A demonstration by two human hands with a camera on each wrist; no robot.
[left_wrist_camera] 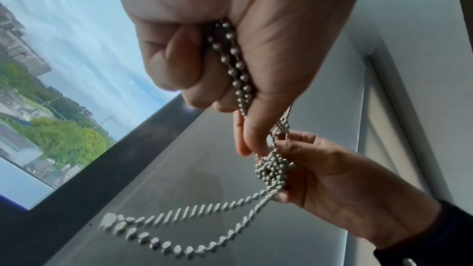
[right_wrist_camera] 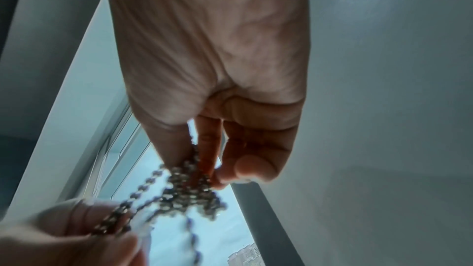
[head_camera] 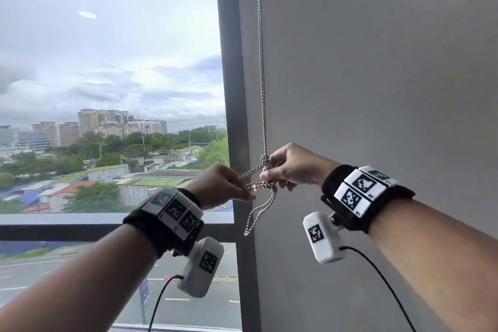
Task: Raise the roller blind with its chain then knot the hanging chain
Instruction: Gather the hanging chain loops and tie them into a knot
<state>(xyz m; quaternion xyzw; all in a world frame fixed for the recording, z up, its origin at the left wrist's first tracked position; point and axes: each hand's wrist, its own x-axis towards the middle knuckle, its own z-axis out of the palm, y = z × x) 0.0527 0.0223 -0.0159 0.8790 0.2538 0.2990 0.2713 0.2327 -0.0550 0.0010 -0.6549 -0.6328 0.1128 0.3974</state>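
Steel beads of the chain (head_camera: 262,62) hang down the grey wall beside the window frame (head_camera: 231,89), and a loose knot (head_camera: 265,160) already sits at my right hand (head_camera: 292,167), whose fingertips pinch it. My left hand (head_camera: 221,183) is curled around the doubled strands, drawn out sideways. To snug it, I judge I should pull slowly and evenly leftward while my right pins the knot, so the beads seat without slipping
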